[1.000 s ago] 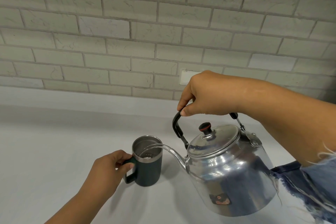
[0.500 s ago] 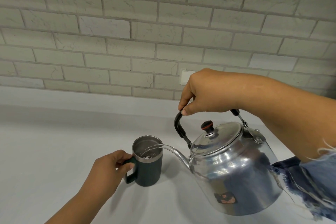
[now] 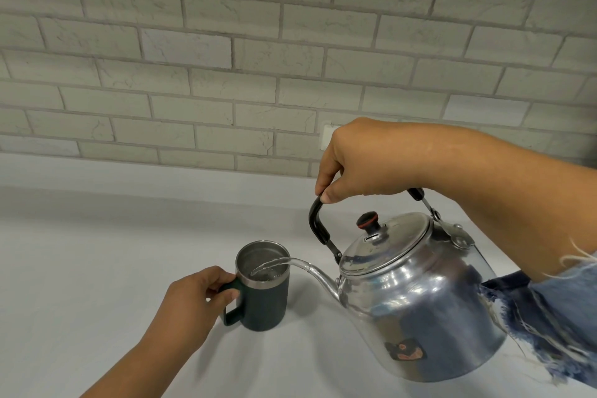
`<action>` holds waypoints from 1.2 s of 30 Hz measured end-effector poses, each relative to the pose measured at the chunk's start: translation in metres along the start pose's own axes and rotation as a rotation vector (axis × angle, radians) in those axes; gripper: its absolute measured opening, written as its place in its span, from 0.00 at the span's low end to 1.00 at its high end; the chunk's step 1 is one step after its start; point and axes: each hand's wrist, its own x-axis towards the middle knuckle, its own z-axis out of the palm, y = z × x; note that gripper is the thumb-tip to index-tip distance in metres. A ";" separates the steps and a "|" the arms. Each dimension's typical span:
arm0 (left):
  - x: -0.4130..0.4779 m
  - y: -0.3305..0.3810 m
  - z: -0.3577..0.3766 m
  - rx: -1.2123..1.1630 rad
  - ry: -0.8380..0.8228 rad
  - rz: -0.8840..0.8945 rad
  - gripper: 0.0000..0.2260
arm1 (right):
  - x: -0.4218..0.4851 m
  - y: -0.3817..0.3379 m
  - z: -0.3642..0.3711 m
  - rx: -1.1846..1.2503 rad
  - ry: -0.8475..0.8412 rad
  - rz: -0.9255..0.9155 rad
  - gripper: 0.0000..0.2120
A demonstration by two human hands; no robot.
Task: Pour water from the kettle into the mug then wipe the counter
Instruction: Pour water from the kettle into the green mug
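Grey counter (image 3: 80, 268), brick wall (image 3: 226, 42) | left hand (image 3: 190, 300) grips mug (image 3: 265, 297) | right hand (image 3: 361, 158) grips kettle (image 3: 420, 307)

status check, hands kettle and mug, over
Left hand shut on dark green steel-lined mug handle. Right hand shut on shiny aluminium kettle handle, tilted, water streaming into mug. Nothing in the way.

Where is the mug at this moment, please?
In the head view the dark green mug stands on the white counter, centre-left, its handle held by the left hand, just under the kettle spout.
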 end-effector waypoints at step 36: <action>-0.002 0.003 -0.002 -0.003 -0.008 0.009 0.06 | 0.006 -0.003 -0.006 -0.069 -0.026 -0.021 0.08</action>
